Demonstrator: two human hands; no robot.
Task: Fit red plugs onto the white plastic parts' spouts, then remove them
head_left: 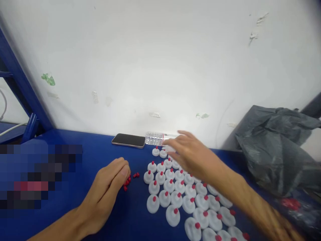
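Note:
My left hand [107, 194] rests on the blue table with its fingers curled and pressed together. Against its fingertips lies a small pile of red caps [127, 181]; what the fingers hold, if anything, is hidden. Over the far part of the rows is my right hand [187, 152], smeared by motion, its fingers apart. A whitish disc shows by its fingertips, and I cannot make out whether they touch it. Several white round lids [173, 215], each tipped with a red cap, stand in loose rows below and left of my right forearm.
A phone [128, 140] lies by the wall, with a clear plastic bottle [154, 138] on its side next to it. To the right is a grey plastic bag [271, 150], with a clear bag of red pieces [291, 203] below. A blue metal frame [27, 73] stands left.

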